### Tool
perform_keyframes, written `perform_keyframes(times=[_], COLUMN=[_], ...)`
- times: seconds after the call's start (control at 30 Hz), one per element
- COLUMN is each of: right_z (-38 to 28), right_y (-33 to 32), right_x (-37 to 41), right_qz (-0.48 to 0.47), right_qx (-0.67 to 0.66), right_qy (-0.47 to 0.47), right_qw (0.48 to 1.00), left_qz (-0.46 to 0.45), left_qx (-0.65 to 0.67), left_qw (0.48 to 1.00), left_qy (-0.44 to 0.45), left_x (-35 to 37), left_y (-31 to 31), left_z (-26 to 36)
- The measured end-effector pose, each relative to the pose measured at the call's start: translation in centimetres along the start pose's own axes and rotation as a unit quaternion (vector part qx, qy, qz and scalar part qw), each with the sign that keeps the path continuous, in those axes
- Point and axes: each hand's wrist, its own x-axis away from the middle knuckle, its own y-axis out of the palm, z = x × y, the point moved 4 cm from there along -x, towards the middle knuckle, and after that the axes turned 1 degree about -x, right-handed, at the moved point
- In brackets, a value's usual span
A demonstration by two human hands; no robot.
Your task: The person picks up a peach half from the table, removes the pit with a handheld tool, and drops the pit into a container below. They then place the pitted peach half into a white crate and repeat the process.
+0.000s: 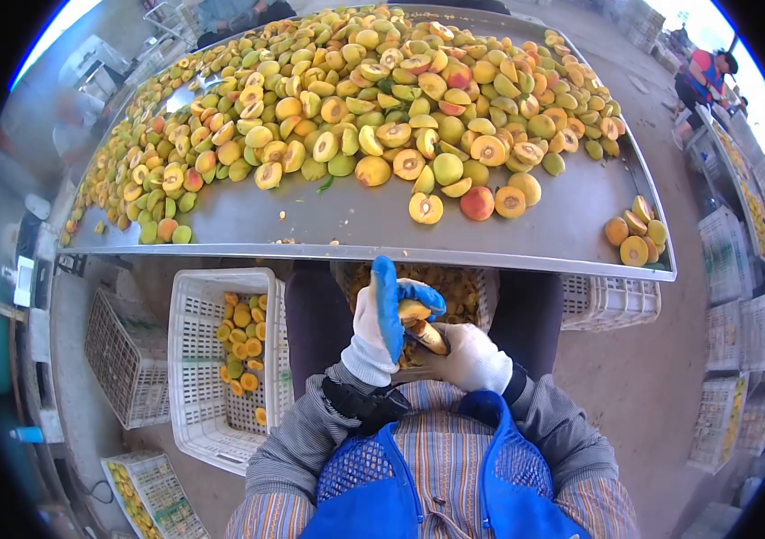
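Apparently a peach piece is being worked: a plastic crate [196,359] of peach halves sits leftmost; the left hand [377,328] cradles the peach piece [413,310] before the counter [337,226]; the right hand [474,357] grips a slim tan tool [427,337] against it, calling for steady fingers. No writing is legible.

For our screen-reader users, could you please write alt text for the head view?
A gloved left hand holds a yellow fruit piece while the right hand grips what looks like a tool, beside a metal table heaped with cut fruit.
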Motion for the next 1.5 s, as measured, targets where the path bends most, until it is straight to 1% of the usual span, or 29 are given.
perform_keyframes(times=[0.03,0.07,0.1,0.17,0.2,0.23,0.3,0.33,0.37,0.4,0.43,0.47,0.5,0.53,0.57,0.63,0.7,0.77,0.83,0.97,1.07,1.1,1.13,1.17,1.2,1.23,1.3,1.4,1.5], right_z=[-0.8,-1.2,0.3,-0.2,0.0,-0.3,0.5,0.3,0.1,0.5,0.9,1.9,2.8,2.8,3.1,3.7,3.6,3.8,3.5,4.1,4.5,4.6,4.6,4.1,3.2,2.2,0.4,-1.3,-2.0], right_y=[-0.7,-1.0,-0.3,1.7,1.8,2.0,1.4,0.8,0.3,0.1,-0.1,-0.6,-0.9,-1.2,-1.0,-0.6,-0.3,0.3,0.2,-0.2,-1.6,-2.1,-2.4,-2.8,-3.3,-3.4,-3.7,-3.5,-3.1], right_x=[0.0,-0.1,-0.4,-0.8,0.2,0.2,-0.7,-0.4,-0.2,-0.3,-0.4,-0.7,-0.6,-0.5,-0.5,-1.0,-1.1,-1.4,-1.5,-1.4,-1.8,-1.9,-2.0,-2.1,-1.9,-1.9,-1.7,-1.4,-1.2], right_qz=[0.008,-0.038,-0.037,-0.132,-0.141,-0.128,-0.263,-0.275,-0.286,-0.249,-0.245,-0.189,-0.135,-0.096,-0.094,-0.074,-0.073,-0.091,-0.105,-0.102,-0.048,-0.024,0.023,0.069,0.082,0.080,0.106,0.112,0.119], right_qx=[0.108,0.109,0.109,-0.209,-0.295,-0.300,-0.131,-0.185,-0.238,-0.236,-0.235,-0.144,-0.053,0.026,0.024,0.059,0.093,0.120,0.131,0.114,0.030,0.000,0.002,0.003,0.015,0.014,-0.042,-0.017,0.002], right_qy=[-0.015,0.060,0.060,-0.090,-0.099,-0.096,0.063,0.043,0.022,-0.009,-0.013,0.029,0.074,0.043,0.042,0.037,0.028,0.037,0.049,0.065,0.044,0.054,0.045,0.035,0.043,0.040,-0.014,-0.020,-0.020], right_qw=[0.994,0.992,0.992,0.965,0.940,0.940,0.954,0.942,0.928,0.939,0.941,0.971,0.987,0.994,0.994,0.995,0.993,0.988,0.985,0.986,0.997,0.998,0.999,0.997,0.996,0.996,0.993,0.993,0.993], left_qz=[-0.027,-0.014,-0.014,-0.167,-0.182,-0.182,-0.125,0.065,0.092,0.154,0.241,0.289,0.283,0.326,0.320,0.276,0.131,-0.012,-0.098,-0.127,-0.070,-0.069,-0.028,0.015,0.028,-0.034,-0.042,0.003,0.010], left_qx=[-0.045,-0.077,-0.076,0.034,0.174,0.173,0.154,0.099,0.176,0.145,-0.018,-0.235,-0.630,-0.785,-0.737,-0.699,-0.686,-0.710,-0.749,-0.798,-0.742,-0.743,-0.522,-0.256,-0.104,-0.014,0.185,0.128,0.183], left_qw=[0.999,0.997,0.997,0.983,0.967,0.967,0.978,0.990,0.980,0.977,0.970,0.926,0.723,0.525,0.596,0.639,0.647,0.682,0.653,0.589,0.667,0.665,0.850,0.962,0.988,0.995,0.978,0.992,0.983], left_qy=[0.015,0.008,0.008,0.066,0.044,0.045,0.063,0.078,0.005,-0.010,0.005,-0.066,-0.016,0.036,0.020,0.161,0.305,0.174,0.040,-0.007,-0.013,-0.014,-0.059,-0.098,-0.112,-0.097,-0.083,-0.020,0.022], left_x=[-0.1,0.0,-0.2,-0.1,0.3,0.3,-0.2,0.1,-0.6,-0.2,0.4,0.2,1.1,1.1,0.2,-2.9,-6.9,-11.5,-15.3,-17.9,-16.4,-15.8,-15.0,-13.9,-12.5,-11.3,-9.8,-6.7,-4.8], left_y=[0.1,0.3,0.2,0.7,1.1,0.9,-0.1,-1.6,-5.0,-8.0,-11.9,-17.5,-17.2,-16.9,-17.6,-14.5,-7.4,-1.9,1.1,2.0,0.4,-0.4,-1.8,-2.6,-3.0,-3.4,-3.3,-2.6,-1.6], left_z=[0.0,0.1,0.2,0.6,0.2,-0.1,-0.3,0.4,-1.0,-0.1,0.4,-0.3,3.4,4.3,4.5,4.4,4.4,3.0,0.7,-1.6,-0.2,-0.2,-0.4,-0.2,0.3,0.9,0.0,0.0,-0.9])
